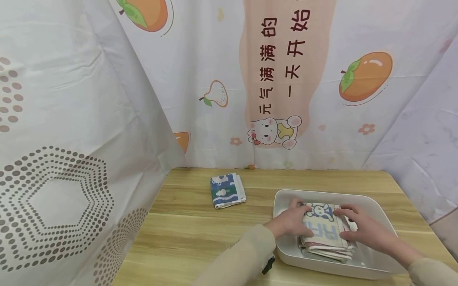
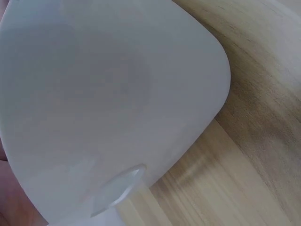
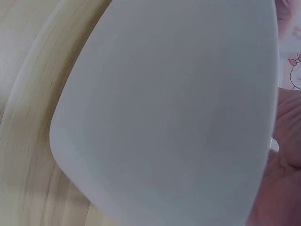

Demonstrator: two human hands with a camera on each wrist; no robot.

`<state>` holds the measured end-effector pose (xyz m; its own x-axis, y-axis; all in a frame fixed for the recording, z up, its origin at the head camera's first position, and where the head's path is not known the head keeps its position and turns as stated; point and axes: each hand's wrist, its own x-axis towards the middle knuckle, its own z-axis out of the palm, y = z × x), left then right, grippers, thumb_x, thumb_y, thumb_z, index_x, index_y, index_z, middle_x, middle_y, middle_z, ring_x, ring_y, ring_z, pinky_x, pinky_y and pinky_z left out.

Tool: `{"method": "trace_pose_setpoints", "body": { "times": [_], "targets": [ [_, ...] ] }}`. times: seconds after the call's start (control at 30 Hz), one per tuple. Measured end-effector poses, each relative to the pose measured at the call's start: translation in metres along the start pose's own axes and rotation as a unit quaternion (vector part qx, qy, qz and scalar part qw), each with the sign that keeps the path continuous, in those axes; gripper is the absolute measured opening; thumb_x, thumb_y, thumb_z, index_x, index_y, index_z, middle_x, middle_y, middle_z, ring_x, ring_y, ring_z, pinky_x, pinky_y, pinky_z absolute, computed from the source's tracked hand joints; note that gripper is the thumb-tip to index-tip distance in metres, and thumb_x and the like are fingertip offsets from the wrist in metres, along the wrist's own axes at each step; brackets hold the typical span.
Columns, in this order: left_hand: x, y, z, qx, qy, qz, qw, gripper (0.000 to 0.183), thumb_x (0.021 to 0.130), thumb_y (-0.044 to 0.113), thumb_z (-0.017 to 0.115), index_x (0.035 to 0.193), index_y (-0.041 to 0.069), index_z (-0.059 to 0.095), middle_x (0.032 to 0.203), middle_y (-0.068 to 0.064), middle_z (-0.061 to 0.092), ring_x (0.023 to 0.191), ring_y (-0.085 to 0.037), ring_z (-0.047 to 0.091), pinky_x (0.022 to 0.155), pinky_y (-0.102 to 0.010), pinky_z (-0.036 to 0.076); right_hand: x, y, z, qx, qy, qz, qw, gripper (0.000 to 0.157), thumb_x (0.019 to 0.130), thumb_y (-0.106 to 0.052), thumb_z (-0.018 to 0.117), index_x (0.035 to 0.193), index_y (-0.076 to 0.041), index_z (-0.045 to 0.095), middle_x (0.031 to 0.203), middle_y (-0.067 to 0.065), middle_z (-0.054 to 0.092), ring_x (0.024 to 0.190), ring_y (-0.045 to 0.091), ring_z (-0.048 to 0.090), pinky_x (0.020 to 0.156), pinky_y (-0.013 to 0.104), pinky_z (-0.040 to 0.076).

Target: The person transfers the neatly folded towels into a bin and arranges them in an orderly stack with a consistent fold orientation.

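A stack of small folded towels [image 1: 327,248] lies inside a white plastic bin [image 1: 332,270] at the right of the table. The top towel [image 1: 322,226] is cream and blue with a rabbit picture. My left hand [image 1: 291,220] grips its left edge with curled fingers and thumb. Opposite, my right hand [image 1: 366,228] holds the right edge the same way. In the left wrist view the outer wall of the bin [image 2: 108,94] hides most of the hand. The bin wall [image 3: 164,108] also fills the right wrist view, with part of the right hand [image 3: 287,136] beyond it.
One blue, green and white folded towel [image 1: 227,190] lies apart, left of the bin near the back of the wooden table [image 1: 193,238]. A printed curtain [image 1: 214,51] hangs behind the table. Another patterned curtain [image 1: 64,119] closes off the left side.
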<state>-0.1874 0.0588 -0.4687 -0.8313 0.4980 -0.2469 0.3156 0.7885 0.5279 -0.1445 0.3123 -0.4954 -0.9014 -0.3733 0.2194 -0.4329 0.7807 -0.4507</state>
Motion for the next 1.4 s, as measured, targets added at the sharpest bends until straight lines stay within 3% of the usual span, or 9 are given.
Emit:
{"method": "trace_pose_setpoints", "body": {
  "times": [0.17,0.4,0.63,0.8,1.07,1.4],
  "targets": [
    [0.001,-0.002,0.0,0.022,-0.004,0.019,0.9996,0.076,0.081,0.035,0.085,0.148,0.027,0.052,0.156,0.01,0.031,0.123,-0.004,0.051,0.097,-0.018,0.045,-0.001,0.006,0.004,-0.019,0.024,-0.039,0.999,0.06,0.068,-0.023,0.093,0.119,-0.006,0.068,0.128,0.019,0.056,0.107,0.011,0.053,0.077,0.016,0.046],
    [0.002,-0.003,0.003,0.014,-0.021,0.014,0.9996,0.085,0.078,0.041,0.089,0.152,0.031,0.048,0.16,0.011,0.029,0.128,-0.007,0.049,0.101,-0.021,0.044,-0.004,0.011,0.002,0.007,-0.008,-0.037,0.999,0.064,0.072,-0.026,0.091,0.126,-0.004,0.065,0.133,0.024,0.054,0.109,0.005,0.053,0.07,0.025,0.052],
    [0.002,-0.003,0.006,0.039,-0.03,0.002,0.9988,0.088,0.078,0.044,0.088,0.154,0.035,0.044,0.161,0.013,0.027,0.126,-0.007,0.051,0.099,-0.023,0.047,-0.006,0.013,0.004,-0.03,-0.024,-0.027,0.999,0.071,0.07,-0.036,0.091,0.13,-0.008,0.065,0.135,0.022,0.055,0.109,0.037,0.059,0.077,0.029,0.052],
    [0.003,-0.003,0.01,0.056,-0.032,-0.008,0.9979,0.087,0.079,0.045,0.087,0.154,0.036,0.043,0.161,0.014,0.026,0.124,-0.007,0.053,0.097,-0.024,0.049,-0.006,0.01,0.002,-0.014,-0.061,0.007,0.998,0.073,0.074,-0.04,0.088,0.134,-0.007,0.063,0.14,0.023,0.052,0.113,0.04,0.058,0.077,0.031,0.052],
    [0.005,-0.004,0.015,0.067,-0.03,-0.011,0.9972,0.086,0.08,0.046,0.087,0.154,0.038,0.042,0.161,0.015,0.025,0.125,-0.007,0.053,0.095,-0.024,0.05,-0.004,0.009,-0.003,0.048,-0.11,0.025,0.992,0.074,0.082,-0.035,0.085,0.139,0.002,0.055,0.144,0.032,0.045,0.101,0.008,0.064,0.072,0.025,0.052],
    [-0.001,-0.001,0.006,0.062,-0.022,0.012,0.9977,0.088,0.079,0.041,0.088,0.154,0.033,0.043,0.163,0.01,0.027,0.133,-0.007,0.049,0.101,-0.021,0.045,-0.007,0.012,-0.004,0.105,-0.079,-0.018,0.991,0.07,0.082,-0.019,0.086,0.14,0.002,0.052,0.137,0.037,0.046,0.097,0.0,0.061,0.07,0.028,0.058]
  ]
}}
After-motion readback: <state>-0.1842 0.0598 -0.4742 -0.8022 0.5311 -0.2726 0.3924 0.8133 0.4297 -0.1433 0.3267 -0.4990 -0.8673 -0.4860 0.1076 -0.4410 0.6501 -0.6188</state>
